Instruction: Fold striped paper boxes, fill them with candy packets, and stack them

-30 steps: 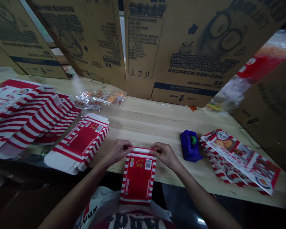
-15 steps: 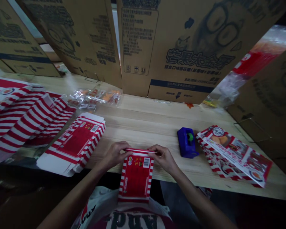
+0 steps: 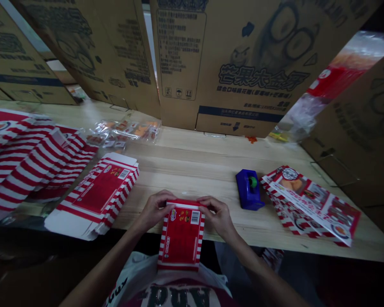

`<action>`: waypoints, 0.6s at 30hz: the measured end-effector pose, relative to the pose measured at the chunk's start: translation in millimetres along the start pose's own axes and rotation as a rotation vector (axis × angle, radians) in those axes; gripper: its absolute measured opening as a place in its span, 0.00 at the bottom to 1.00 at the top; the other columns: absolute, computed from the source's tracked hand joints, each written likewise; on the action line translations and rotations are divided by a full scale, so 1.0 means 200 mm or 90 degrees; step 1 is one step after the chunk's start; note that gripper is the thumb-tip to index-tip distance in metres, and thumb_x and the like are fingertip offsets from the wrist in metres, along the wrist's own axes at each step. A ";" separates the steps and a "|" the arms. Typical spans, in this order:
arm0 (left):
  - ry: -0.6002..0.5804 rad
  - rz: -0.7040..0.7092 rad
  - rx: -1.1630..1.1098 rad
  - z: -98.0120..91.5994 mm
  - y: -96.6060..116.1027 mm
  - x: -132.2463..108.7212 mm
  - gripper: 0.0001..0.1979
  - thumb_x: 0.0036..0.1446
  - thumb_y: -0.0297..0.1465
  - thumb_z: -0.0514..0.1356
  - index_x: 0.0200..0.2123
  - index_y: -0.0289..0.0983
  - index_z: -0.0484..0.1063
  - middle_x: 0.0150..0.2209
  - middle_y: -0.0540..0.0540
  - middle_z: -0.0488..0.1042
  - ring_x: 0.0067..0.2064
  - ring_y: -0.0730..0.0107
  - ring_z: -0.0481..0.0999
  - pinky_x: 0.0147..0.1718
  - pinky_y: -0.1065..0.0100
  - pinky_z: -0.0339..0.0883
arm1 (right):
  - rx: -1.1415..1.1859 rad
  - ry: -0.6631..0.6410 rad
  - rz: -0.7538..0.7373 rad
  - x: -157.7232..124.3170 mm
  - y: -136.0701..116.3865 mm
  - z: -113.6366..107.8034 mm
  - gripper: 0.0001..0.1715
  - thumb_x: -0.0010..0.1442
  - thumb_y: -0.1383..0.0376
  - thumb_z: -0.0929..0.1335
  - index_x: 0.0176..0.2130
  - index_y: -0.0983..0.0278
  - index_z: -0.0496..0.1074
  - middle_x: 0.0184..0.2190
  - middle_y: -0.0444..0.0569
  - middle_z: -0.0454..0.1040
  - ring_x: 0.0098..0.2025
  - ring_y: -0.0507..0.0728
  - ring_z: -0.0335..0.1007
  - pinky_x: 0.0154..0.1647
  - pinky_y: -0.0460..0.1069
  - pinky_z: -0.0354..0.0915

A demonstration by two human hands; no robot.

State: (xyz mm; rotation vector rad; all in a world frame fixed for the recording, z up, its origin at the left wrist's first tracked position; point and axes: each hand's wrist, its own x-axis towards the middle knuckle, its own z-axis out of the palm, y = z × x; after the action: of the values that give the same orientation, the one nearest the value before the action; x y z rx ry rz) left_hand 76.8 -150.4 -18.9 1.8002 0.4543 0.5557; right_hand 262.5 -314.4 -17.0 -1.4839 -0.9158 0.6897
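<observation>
Item 1: my left hand (image 3: 155, 210), clenched around the left end of the top edge of a red-and-white striped paperboard carton (image 3: 181, 235), fingers curled over the rim.

Item 2: my right hand (image 3: 217, 216), grasping the same edge at its right end, the two hands close together and apart from the carton's lower end.

Item 3: the carton itself, at 6 o'clock, its red panel with a barcode facing up toward me. Its top end sits over the front edge of a pale wooden table (image 3: 185, 157), and its lower end reaches down in front of my white T-shirt (image 3: 137, 277).

Nearby, on the table:
- 10 o'clock: a flat striped carton blank (image 3: 99, 197), just beside my left hand.
- 9 to 10 o'clock: a heap of striped blanks (image 3: 28, 164).
- 11 o'clock: a clear plastic bag of small packets (image 3: 124, 132).
- 2 o'clock: a blue tape dispenser (image 3: 249, 189).
- 3 o'clock: a stack of printed red-and-white card sheets (image 3: 310, 205), just right of the dispenser.

Beyond, at 12 o'clock: upright brown cardboard cartons (image 3: 230, 68) with Chinese print stand along the table's far edge.
</observation>
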 end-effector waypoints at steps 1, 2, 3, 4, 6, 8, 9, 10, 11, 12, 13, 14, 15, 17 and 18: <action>-0.005 -0.007 -0.016 0.00 -0.01 -0.01 0.07 0.55 0.32 0.62 0.36 0.36 0.78 0.38 0.41 0.75 0.42 0.63 0.76 0.39 0.67 0.70 | 0.004 0.007 -0.010 -0.01 0.01 0.01 0.08 0.56 0.59 0.72 0.31 0.60 0.76 0.38 0.52 0.78 0.41 0.61 0.75 0.42 0.54 0.71; -0.005 -0.022 -0.037 0.01 -0.02 -0.01 0.07 0.55 0.32 0.62 0.36 0.36 0.78 0.37 0.41 0.75 0.41 0.63 0.76 0.39 0.67 0.70 | 0.004 0.014 -0.018 -0.03 0.02 0.02 0.07 0.57 0.59 0.71 0.31 0.60 0.77 0.38 0.52 0.78 0.41 0.61 0.75 0.43 0.55 0.70; -0.001 -0.042 -0.060 0.02 -0.02 -0.02 0.07 0.55 0.33 0.63 0.36 0.36 0.78 0.37 0.42 0.76 0.40 0.63 0.76 0.39 0.67 0.70 | -0.002 0.016 -0.026 -0.05 0.03 0.03 0.06 0.58 0.60 0.70 0.32 0.59 0.77 0.39 0.52 0.78 0.43 0.61 0.74 0.45 0.56 0.70; 0.008 -0.064 -0.081 0.03 -0.02 -0.03 0.08 0.55 0.33 0.63 0.36 0.36 0.77 0.37 0.42 0.76 0.39 0.64 0.76 0.38 0.67 0.71 | -0.012 0.014 -0.035 -0.07 0.03 0.02 0.06 0.59 0.61 0.70 0.36 0.59 0.77 0.42 0.52 0.78 0.45 0.62 0.74 0.47 0.56 0.70; 0.038 -0.114 -0.118 0.06 -0.02 -0.05 0.09 0.54 0.35 0.64 0.36 0.37 0.76 0.36 0.44 0.77 0.37 0.65 0.77 0.35 0.69 0.71 | -0.052 0.022 -0.051 -0.10 0.04 -0.02 0.12 0.58 0.62 0.70 0.44 0.57 0.76 0.48 0.52 0.75 0.50 0.62 0.71 0.49 0.55 0.69; 0.079 -0.163 -0.146 0.08 -0.01 -0.06 0.11 0.52 0.38 0.66 0.36 0.37 0.76 0.35 0.45 0.78 0.34 0.67 0.77 0.31 0.70 0.71 | -0.111 0.117 -0.066 -0.12 0.06 -0.14 0.18 0.58 0.62 0.70 0.49 0.58 0.73 0.51 0.52 0.73 0.52 0.62 0.69 0.48 0.54 0.68; 0.099 -0.183 -0.165 0.10 -0.01 -0.06 0.12 0.50 0.39 0.66 0.35 0.37 0.76 0.34 0.46 0.78 0.33 0.67 0.77 0.30 0.71 0.71 | -0.143 0.195 -0.071 -0.12 0.07 -0.22 0.18 0.58 0.61 0.69 0.49 0.59 0.73 0.51 0.53 0.73 0.51 0.62 0.69 0.47 0.54 0.68; 0.118 -0.202 -0.185 0.11 -0.01 -0.06 0.14 0.49 0.40 0.67 0.35 0.37 0.76 0.34 0.46 0.78 0.32 0.67 0.77 0.29 0.71 0.71 | -0.177 0.290 -0.070 -0.13 0.09 -0.32 0.16 0.59 0.60 0.69 0.47 0.60 0.73 0.48 0.54 0.73 0.49 0.62 0.69 0.46 0.54 0.67; 0.135 -0.219 -0.204 0.12 -0.01 -0.06 0.15 0.48 0.41 0.68 0.35 0.37 0.77 0.33 0.47 0.78 0.31 0.67 0.77 0.28 0.71 0.72 | -0.207 0.383 -0.057 -0.13 0.10 -0.42 0.15 0.58 0.59 0.68 0.45 0.62 0.73 0.45 0.54 0.73 0.46 0.62 0.69 0.44 0.54 0.67; 0.147 -0.232 -0.219 0.13 -0.01 -0.06 0.16 0.47 0.41 0.68 0.36 0.37 0.77 0.33 0.46 0.79 0.32 0.66 0.78 0.29 0.70 0.72 | -0.230 0.456 -0.037 -0.13 0.12 -0.52 0.15 0.57 0.57 0.68 0.41 0.63 0.74 0.42 0.54 0.73 0.44 0.62 0.68 0.42 0.54 0.66; 0.156 -0.240 -0.229 0.13 -0.01 -0.05 0.17 0.46 0.42 0.69 0.37 0.37 0.77 0.34 0.46 0.79 0.32 0.65 0.78 0.29 0.70 0.73 | -0.240 0.504 -0.007 -0.12 0.14 -0.61 0.17 0.54 0.55 0.69 0.38 0.65 0.75 0.39 0.54 0.73 0.41 0.62 0.68 0.39 0.54 0.65; 0.162 -0.243 -0.231 0.14 -0.01 -0.04 0.18 0.46 0.42 0.69 0.38 0.37 0.77 0.34 0.46 0.79 0.32 0.65 0.78 0.30 0.69 0.73 | -0.241 0.525 0.022 -0.12 0.16 -0.68 0.17 0.51 0.54 0.70 0.34 0.65 0.75 0.35 0.53 0.74 0.38 0.61 0.67 0.37 0.53 0.64; 0.164 -0.241 -0.226 0.14 -0.01 -0.03 0.19 0.47 0.42 0.69 0.39 0.36 0.77 0.35 0.46 0.79 0.33 0.65 0.78 0.30 0.69 0.73 | -0.232 0.526 0.047 -0.10 0.18 -0.74 0.18 0.48 0.53 0.71 0.30 0.66 0.76 0.31 0.52 0.74 0.34 0.60 0.67 0.34 0.53 0.63; 0.166 -0.226 -0.217 0.13 -0.01 0.00 0.20 0.47 0.41 0.68 0.40 0.36 0.76 0.35 0.45 0.79 0.32 0.66 0.77 0.30 0.69 0.73 | -0.196 0.490 0.071 -0.07 0.21 -0.80 0.18 0.44 0.53 0.72 0.24 0.66 0.75 0.23 0.49 0.72 0.28 0.58 0.65 0.30 0.51 0.61; 0.171 -0.218 -0.216 0.12 0.00 0.02 0.20 0.47 0.42 0.68 0.40 0.35 0.76 0.35 0.45 0.79 0.32 0.66 0.77 0.30 0.70 0.73 | -0.177 0.479 0.072 -0.05 0.22 -0.81 0.18 0.43 0.53 0.72 0.22 0.66 0.75 0.20 0.48 0.71 0.26 0.57 0.64 0.29 0.51 0.60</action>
State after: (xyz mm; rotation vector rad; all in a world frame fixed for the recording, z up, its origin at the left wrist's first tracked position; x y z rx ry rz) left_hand 94.3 -166.7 -24.2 1.2940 0.7861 0.5945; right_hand 401.0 -407.0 -41.6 -1.8575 -0.3504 0.0416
